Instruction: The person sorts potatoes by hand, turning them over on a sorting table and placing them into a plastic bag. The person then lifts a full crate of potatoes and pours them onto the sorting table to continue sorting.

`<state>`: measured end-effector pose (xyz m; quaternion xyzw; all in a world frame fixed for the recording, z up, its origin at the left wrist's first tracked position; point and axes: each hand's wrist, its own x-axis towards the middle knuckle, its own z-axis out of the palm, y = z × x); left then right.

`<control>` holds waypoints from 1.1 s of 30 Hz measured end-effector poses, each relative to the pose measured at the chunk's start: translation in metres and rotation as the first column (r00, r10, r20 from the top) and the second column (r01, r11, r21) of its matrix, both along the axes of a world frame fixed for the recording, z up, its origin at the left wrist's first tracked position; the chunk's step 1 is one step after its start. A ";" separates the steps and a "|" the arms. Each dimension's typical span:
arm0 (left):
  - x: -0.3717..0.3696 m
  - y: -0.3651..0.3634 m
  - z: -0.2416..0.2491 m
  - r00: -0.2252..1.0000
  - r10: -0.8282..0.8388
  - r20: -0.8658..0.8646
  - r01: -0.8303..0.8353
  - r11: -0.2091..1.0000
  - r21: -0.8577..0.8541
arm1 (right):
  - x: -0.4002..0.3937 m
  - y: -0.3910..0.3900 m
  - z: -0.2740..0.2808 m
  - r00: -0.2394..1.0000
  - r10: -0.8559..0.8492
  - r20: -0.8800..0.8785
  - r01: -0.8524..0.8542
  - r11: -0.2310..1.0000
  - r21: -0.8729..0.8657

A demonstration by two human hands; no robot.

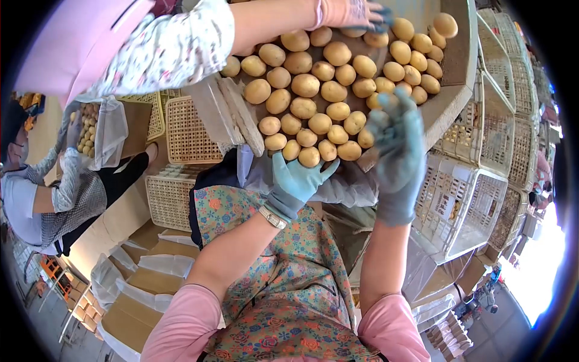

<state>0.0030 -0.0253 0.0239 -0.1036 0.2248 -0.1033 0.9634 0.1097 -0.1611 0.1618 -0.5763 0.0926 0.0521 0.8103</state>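
A heap of yellow potatoes (319, 90) lies on a sorting tray (449, 99) in front of me. My left hand (298, 181), in a teal glove with a watch at the wrist, rests with fingers spread at the tray's near edge, touching the closest potato (309, 157). My right hand (395, 145), in a grey-blue glove, is raised and blurred over the right side of the heap, fingers apart, with nothing clearly in it. Across the tray another person's hand (356, 12) in a pink glove reaches in from the far side.
Woven baskets (187, 130) stand left of the tray and white plastic crates (464, 205) are stacked at the right. Cardboard boxes lined with plastic (139, 283) sit at the lower left. A person in a mask (36, 199) works at a box of potatoes (90, 130).
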 end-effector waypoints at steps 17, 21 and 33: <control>-0.006 -0.003 0.004 0.945 0.013 -0.326 0.068 0.969 0.238 | -0.069 0.075 -0.085 0.959 0.281 -0.040 -0.085 0.149 -0.985; 0.001 -0.003 0.004 0.947 0.036 -0.318 0.047 0.967 0.250 | -0.070 0.058 -0.086 0.973 0.229 -0.033 -0.133 0.437 -0.890; -0.019 0.002 -0.007 1.000 -0.024 -0.015 0.023 0.997 -0.067 | -0.099 0.052 -0.056 0.983 0.137 -0.123 -0.156 0.974 -0.162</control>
